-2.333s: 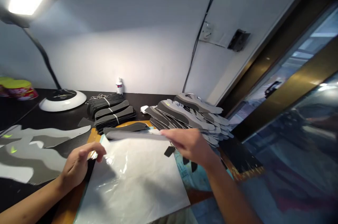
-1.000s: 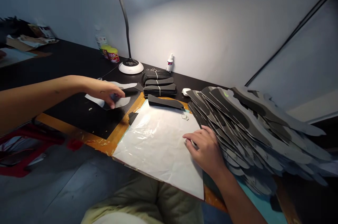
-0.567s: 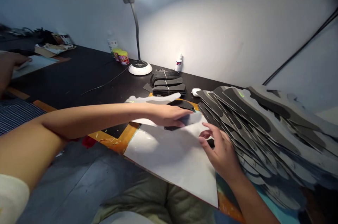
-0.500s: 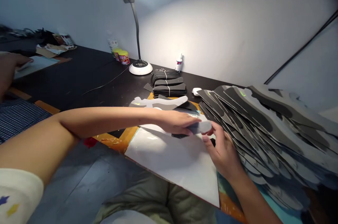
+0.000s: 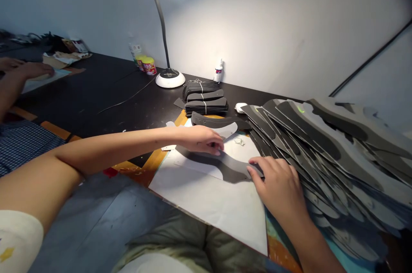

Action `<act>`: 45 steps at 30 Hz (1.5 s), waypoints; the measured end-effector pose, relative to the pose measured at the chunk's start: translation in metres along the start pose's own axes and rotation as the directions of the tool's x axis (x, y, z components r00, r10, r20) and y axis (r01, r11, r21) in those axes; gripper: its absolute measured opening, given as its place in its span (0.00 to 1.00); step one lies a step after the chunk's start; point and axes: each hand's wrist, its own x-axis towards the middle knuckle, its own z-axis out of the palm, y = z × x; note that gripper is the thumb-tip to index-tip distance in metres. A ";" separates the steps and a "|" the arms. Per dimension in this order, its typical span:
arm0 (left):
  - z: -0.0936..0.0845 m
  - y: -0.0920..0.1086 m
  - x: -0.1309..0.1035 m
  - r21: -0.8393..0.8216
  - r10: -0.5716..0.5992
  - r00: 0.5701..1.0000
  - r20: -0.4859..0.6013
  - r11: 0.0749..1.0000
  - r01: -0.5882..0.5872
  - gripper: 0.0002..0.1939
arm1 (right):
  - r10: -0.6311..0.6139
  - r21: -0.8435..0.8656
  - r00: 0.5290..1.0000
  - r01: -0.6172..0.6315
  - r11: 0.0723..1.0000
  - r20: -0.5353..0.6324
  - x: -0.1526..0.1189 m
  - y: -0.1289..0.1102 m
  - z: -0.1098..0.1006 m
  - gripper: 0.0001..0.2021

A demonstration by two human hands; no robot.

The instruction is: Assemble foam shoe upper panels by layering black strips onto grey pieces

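Observation:
A curved grey shoe-upper piece (image 5: 230, 168), with a dark band along it, lies flat on a white board (image 5: 222, 208). My left hand (image 5: 206, 140) rests on its upper left part, fingers curled inward; whatever they may hold is hidden. At the piece's right end is my right hand (image 5: 278, 180), its thumb and fingers apart and laid on the edge. A white piece (image 5: 196, 165) pokes out underneath on the left. Just behind my left hand are a pale grey piece (image 5: 230, 130) and a dark strip with small holes (image 5: 222, 122).
A fanned pile of grey pieces (image 5: 325, 148) fills the right side. Banded black strips (image 5: 206, 105), a white case (image 5: 240, 107), a small bottle (image 5: 218, 71) and a lamp (image 5: 170, 79) stand behind. A cord (image 5: 239, 141) lies on the board. Another person's hands (image 5: 28, 69) are far left.
The grey piece, earlier held up between both hands, now lies flat on the board. My left hand has drawn left and curled; my right hand has come down onto the piece's end.

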 end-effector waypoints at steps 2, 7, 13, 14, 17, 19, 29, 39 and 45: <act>-0.002 -0.007 -0.010 -0.017 -0.009 1.000 -0.004 1.000 0.009 0.10 | -0.020 -0.038 1.000 0.020 0.999 -0.004 -0.001 0.000 0.001 0.03; 0.010 -0.006 -0.013 -0.027 -0.001 1.000 -0.004 1.000 0.000 0.12 | -0.102 0.059 0.993 0.099 0.993 0.056 -0.001 -0.005 0.008 0.05; 0.002 -0.018 -0.003 0.187 -0.041 0.970 -0.240 0.978 0.088 0.12 | -0.111 0.080 0.991 0.105 0.991 0.074 -0.001 -0.008 0.014 0.10; 0.000 -0.024 -0.003 0.222 -0.073 0.950 -0.304 0.964 0.145 0.15 | -0.121 0.073 0.990 0.116 0.991 0.075 -0.001 -0.007 0.015 0.09; -0.002 -0.043 -0.006 0.275 -0.163 0.895 -0.416 0.915 0.295 0.23 | -0.144 0.061 0.985 0.138 0.989 0.096 -0.001 -0.005 0.017 0.06; 0.000 -0.054 -0.009 0.288 -0.201 0.881 -0.428 0.894 0.344 0.25 | -0.140 0.060 0.984 0.134 0.989 0.111 0.000 -0.005 0.018 0.04; 0.003 -0.064 -0.015 0.359 -0.087 0.877 -0.473 0.890 0.282 0.29 | -0.097 0.100 0.988 0.085 0.991 0.122 0.006 -0.012 0.016 0.02; -0.002 -0.073 -0.018 0.416 -0.032 0.890 -0.455 0.876 0.244 0.21 | -0.103 0.108 0.987 0.090 0.990 0.122 0.010 -0.008 0.018 0.05; 0.003 -0.074 -0.020 0.422 0.017 0.865 -0.501 0.878 0.227 0.23 | -0.160 0.267 0.970 0.107 0.958 0.185 0.008 -0.008 0.018 0.07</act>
